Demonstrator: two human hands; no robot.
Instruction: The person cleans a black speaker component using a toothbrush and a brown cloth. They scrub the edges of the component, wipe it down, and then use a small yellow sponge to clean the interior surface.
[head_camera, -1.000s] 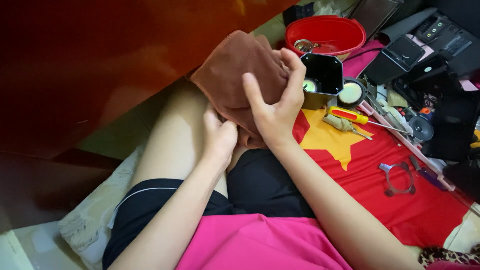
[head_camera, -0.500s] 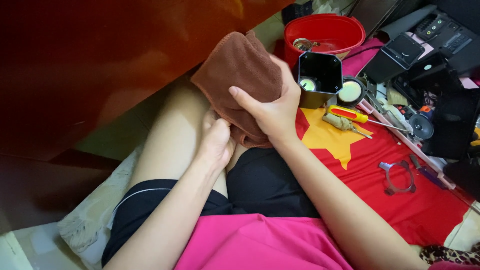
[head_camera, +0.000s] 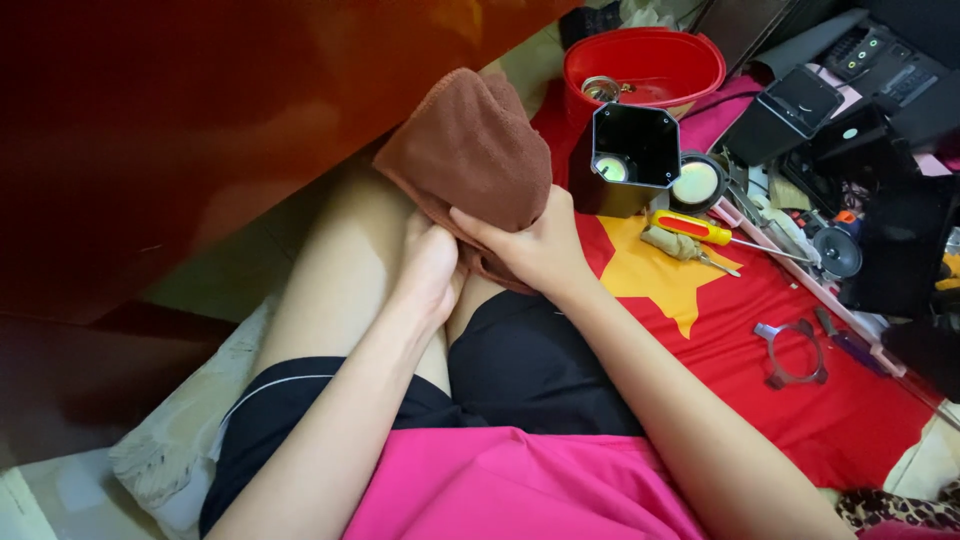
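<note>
- On the red cloth with a yellow star (head_camera: 800, 390) spread over the floor, the person is sitting with legs drawn up; the work is happening over the knees, left of all the clutter.
- Soft brown microfibre cloth (head_camera: 470, 150) is bunching over the knee, draped and folded thick; the right hand (head_camera: 530, 245) is clamping its lower edge, fingers curled shut over the fabric.
- Left hand (head_camera: 430, 270) is pressing up under the same edge, just beside the right one; whether its fingers are closed on the cloth I cannot tell, they are hidden.
- Anything wrapped inside the cloth is not showing.
- Black hexagonal open-ended housing (head_camera: 628, 155) is standing just right of the cloth, near the right hand, apparently not touching it.
- Round red plastic bowl (head_camera: 690, 60) is sitting behind that housing, small metal parts inside.
- Yellow-and-red-handled screwdriver (head_camera: 705, 230) is lying on the star, near the right wrist.
- Small grey metal ring bracket (head_camera: 795, 355) is lying well apart to the right.
- Judging: for good wiping, keep the fabric folded thick, both hands close together, strokes short.
- Judging: watch the elbow, since the housing and screwdriver are close enough to knock.
</note>
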